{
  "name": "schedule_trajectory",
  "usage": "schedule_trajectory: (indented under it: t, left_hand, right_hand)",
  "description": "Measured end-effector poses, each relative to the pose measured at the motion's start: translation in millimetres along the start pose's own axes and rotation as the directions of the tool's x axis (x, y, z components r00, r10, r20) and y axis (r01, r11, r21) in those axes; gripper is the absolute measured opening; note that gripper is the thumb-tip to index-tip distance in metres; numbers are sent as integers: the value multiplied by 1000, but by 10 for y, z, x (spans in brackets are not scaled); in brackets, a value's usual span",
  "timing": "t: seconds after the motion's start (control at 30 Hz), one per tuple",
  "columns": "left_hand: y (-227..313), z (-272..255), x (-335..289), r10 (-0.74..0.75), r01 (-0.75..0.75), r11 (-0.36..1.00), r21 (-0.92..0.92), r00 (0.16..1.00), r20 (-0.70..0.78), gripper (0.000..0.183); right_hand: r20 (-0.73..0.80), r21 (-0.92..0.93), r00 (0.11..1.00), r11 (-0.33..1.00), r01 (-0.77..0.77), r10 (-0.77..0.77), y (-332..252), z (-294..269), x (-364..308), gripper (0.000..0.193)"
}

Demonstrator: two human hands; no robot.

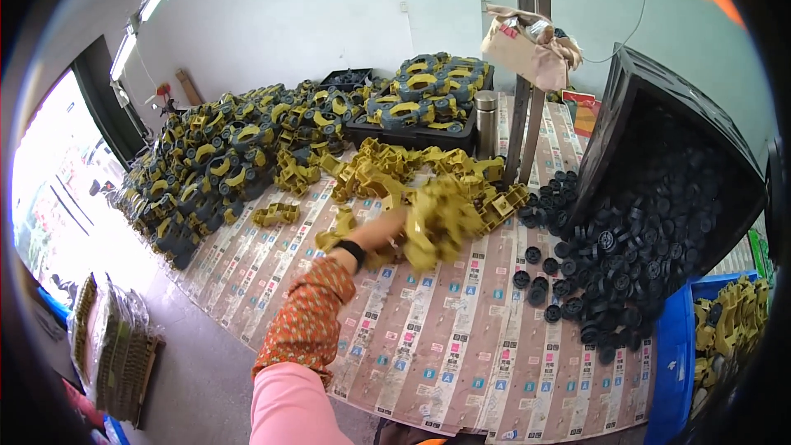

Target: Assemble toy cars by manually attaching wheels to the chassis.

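Note:
My left hand (386, 229) reaches over the table from a patterned oversleeve, a black band on its wrist. Blurred yellow plastic toy car parts (441, 218) are in its grip, and they hide most of its fingers. Just beyond them lies a loose heap of similar yellow parts (375, 166). A single yellow part (277, 214) rests apart on the left. My right hand is out of view.
Assembled grey-and-yellow toy cars (239, 144) are piled at the left, more in a black crate (412, 133). Black wheels (610, 272) spill from a tipped black bin (684, 107). A steel flask (486, 124) stands beside a metal post (521, 132). A blue crate (671, 363) sits lower right.

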State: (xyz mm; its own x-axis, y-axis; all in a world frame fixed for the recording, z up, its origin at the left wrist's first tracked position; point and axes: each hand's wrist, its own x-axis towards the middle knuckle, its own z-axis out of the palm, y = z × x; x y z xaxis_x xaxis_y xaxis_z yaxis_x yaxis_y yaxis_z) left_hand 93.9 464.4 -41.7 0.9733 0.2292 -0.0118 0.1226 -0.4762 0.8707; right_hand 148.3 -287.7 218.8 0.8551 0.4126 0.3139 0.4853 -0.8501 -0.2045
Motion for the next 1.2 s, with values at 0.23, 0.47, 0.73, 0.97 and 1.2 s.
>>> schedule_trajectory:
  t: [0.23,0.47,0.73,0.97,1.2]
  left_hand:
    - [1327,1593,-447,29,127,793,596,969,-245,51]
    - [1643,1908,-566,59,38,850,525,984,-167,51]
    - [2077,1949,-1106,338,-145,816,560,905,-258,52]
    - [2014,2350,-1959,36,-93,977,-193,960,-277,68]
    - [2270,3231,-2206,-177,150,203,-968,978,114,88]
  right_hand:
    - [-50,119,907,900,420,-417,-87,584,-23,55]
    - [333,278,882,928,248,-335,-886,1151,-33,66]
    - [315,510,801,802,310,-510,-1213,2003,-294,58]
    - [412,619,881,781,-83,-233,-1015,2092,-380,51]
    - [549,816,763,419,-399,-342,-1124,2072,-547,46]
